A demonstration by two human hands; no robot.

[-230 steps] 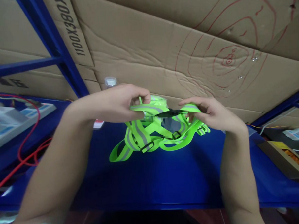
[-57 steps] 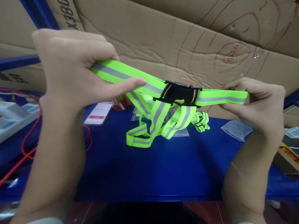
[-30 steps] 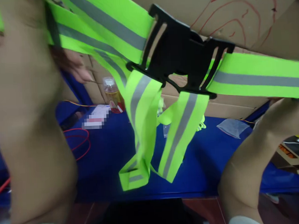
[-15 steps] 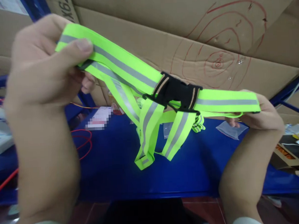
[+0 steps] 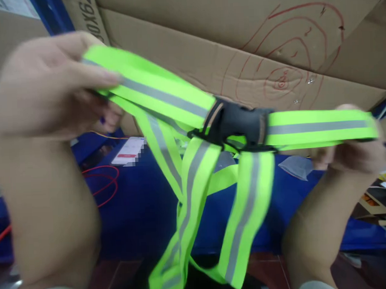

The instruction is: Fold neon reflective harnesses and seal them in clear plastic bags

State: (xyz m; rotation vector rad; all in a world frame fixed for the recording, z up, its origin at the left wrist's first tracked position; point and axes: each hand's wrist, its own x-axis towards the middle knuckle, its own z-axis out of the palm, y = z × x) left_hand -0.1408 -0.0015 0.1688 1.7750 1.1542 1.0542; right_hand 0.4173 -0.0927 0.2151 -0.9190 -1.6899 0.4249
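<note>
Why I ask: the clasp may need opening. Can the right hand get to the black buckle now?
Probably, yes: only bare green strap lies between the right hand and the black buckle, though that hand must loosen its grip first.

Reflective harness (image 5: 165, 94) — nearer, wider, straps lower

A stockroom packing station: blue steel racking (image 5: 51, 14) backed with flattened cardboard (image 5: 208, 46) bearing a printed size and red scrawls, a blue tabletop (image 5: 141, 219) carrying a clear plastic bag (image 5: 294, 165) and red cable (image 5: 102, 187), an open carton (image 5: 374, 204) alongside, and a neon reflective harness (image 5: 194, 178) held above it.
</note>
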